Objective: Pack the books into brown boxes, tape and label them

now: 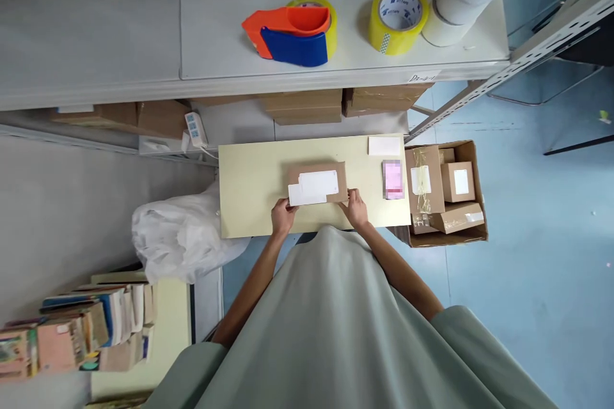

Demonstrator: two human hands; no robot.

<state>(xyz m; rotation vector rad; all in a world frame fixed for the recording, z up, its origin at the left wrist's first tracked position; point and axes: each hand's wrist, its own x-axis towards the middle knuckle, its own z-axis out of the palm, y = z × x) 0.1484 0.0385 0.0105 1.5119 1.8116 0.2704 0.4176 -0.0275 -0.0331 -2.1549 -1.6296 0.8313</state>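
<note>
A small brown cardboard box (341, 180) with white labels (314, 186) on its top lies between my hands, over the cream tabletop (249, 172). My left hand (283, 216) grips its near left corner, fingers closed at the edge. At the near right corner, my right hand (355, 208) has its fingers closed on the box too. The undersides of both grips are hidden. To the right on the table are a pink card-like item (393, 179), blurred in the picture, and a white slip (384, 146).
A large open carton (481, 223) of taped boxes stands right of the table. A tape dispenser (292, 35), a yellow tape roll (398, 19) and white rolls (455, 6) sit on the shelf (230, 32) ahead. Left are a white plastic bag (177, 230) and stacked books (96, 326).
</note>
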